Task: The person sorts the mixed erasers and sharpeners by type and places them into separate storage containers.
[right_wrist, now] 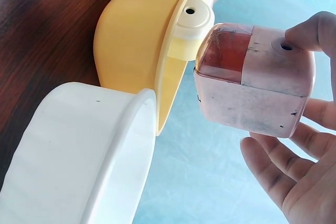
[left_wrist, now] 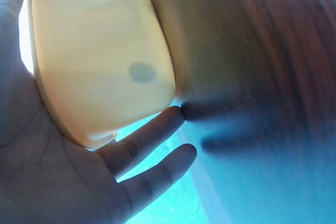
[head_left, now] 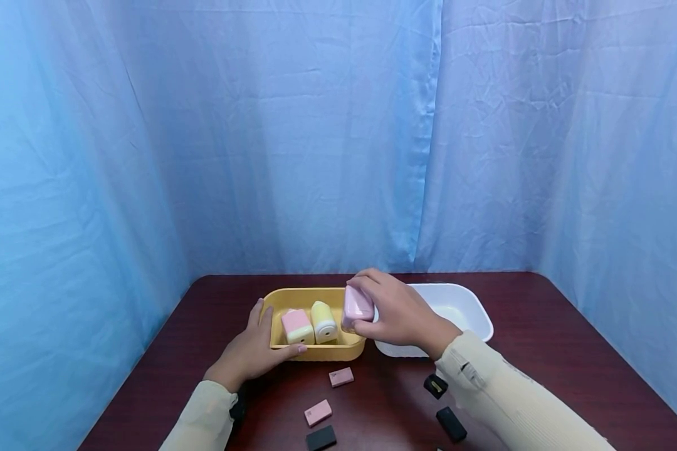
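Over the right end of the yellow bin [head_left: 327, 354], my right hand [head_left: 397, 313] grips a pink pencil sharpener [head_left: 358, 305]. Its pencil hole and a see-through reddish window face the right wrist camera, with the thumb beside the hole [right_wrist: 278, 80]. My left hand [head_left: 254, 351] holds the bin's left end, the thumb along the front rim and fingers around the end wall [left_wrist: 105, 40]. Inside the bin lie a pink-and-cream pencil sharpener [head_left: 296, 326] and a yellow, pencil-shaped sharpener [head_left: 323, 321].
A white bin [head_left: 474, 313] stands right beside the yellow one, partly behind my right hand. In front lie pink erasers [head_left: 341, 376] [head_left: 318, 413], a dark block [head_left: 321, 438], another black block [head_left: 451, 424] and a small black sharpener-like piece [head_left: 435, 386]. Blue curtains surround the table.
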The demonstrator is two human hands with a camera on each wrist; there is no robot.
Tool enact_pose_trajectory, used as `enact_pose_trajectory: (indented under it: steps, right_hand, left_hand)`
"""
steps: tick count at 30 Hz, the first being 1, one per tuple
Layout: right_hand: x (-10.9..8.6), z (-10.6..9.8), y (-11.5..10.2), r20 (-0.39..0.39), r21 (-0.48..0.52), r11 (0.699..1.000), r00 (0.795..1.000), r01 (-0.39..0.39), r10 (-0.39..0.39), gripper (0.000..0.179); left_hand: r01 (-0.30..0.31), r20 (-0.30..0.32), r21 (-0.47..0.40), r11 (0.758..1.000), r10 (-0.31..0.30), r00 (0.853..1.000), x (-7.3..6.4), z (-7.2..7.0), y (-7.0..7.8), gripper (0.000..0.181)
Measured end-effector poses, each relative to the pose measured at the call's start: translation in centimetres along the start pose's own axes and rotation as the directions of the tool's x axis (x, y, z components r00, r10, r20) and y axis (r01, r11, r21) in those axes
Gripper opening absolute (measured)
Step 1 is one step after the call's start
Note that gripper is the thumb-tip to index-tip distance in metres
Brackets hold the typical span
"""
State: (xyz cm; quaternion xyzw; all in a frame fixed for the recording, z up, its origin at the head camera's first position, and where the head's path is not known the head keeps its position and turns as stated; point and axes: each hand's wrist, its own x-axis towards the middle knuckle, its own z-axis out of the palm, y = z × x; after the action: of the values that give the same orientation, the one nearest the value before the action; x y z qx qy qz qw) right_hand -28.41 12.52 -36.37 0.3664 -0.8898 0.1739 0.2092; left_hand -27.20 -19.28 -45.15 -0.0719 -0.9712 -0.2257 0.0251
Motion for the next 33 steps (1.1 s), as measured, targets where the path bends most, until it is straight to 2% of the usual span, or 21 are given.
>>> enact_pose_trajectory:
  steps: [10, 20, 33]
  right_hand:
    - [0.7, 0.9, 0.7, 0.053, 0.038, 0.998, 0.998, -0.049, 0.047, 0.065]
    - [1.2, 2.0, 1.4, 0.080, 0.046, 0.998, 0.996, -0.045, 0.041, 0.065]
    - [1.4, 2.7, 1.7, 0.134, 0.061, 0.994, 0.988, -0.088, 0.079, 0.066]
  left_hand:
    - [0.001, -0.001, 0.009, 1.000, -0.001, 1.000, 0.1, 0.1, -0.1, 0.135]
    - [-0.009, -0.015, -0.002, 1.000, 0.009, 1.000, 0.1, 0.1, -0.2, 0.134]
    - [-0.019, -0.026, 0.002, 1.000, 0.019, 0.999, 0.1, 0.3, -0.3, 0.133]
